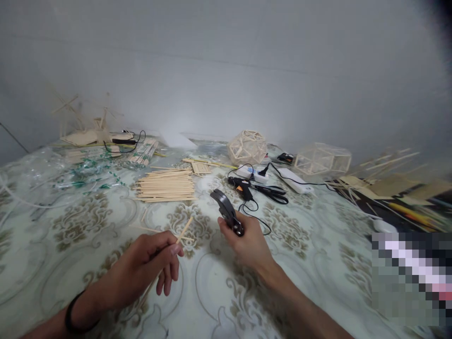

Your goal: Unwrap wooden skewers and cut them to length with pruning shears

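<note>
L hand (150, 262) pinching stick (184, 229) (thin, wooden), R hand (251, 242) gripping dk. tool (225, 205).

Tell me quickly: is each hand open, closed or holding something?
Left hand: closed, holding a thin wooden stick.
Right hand: closed, holding a dark hand tool.

The left hand (150, 266) is pinching a wooden stick (184, 230) while the right hand (247, 240) is gripping a dark tool (226, 208), and a pile of sticks (165, 185) is lying beyond them on the patterned tablecloth (205, 292) near a glue gun (244, 189).
</note>
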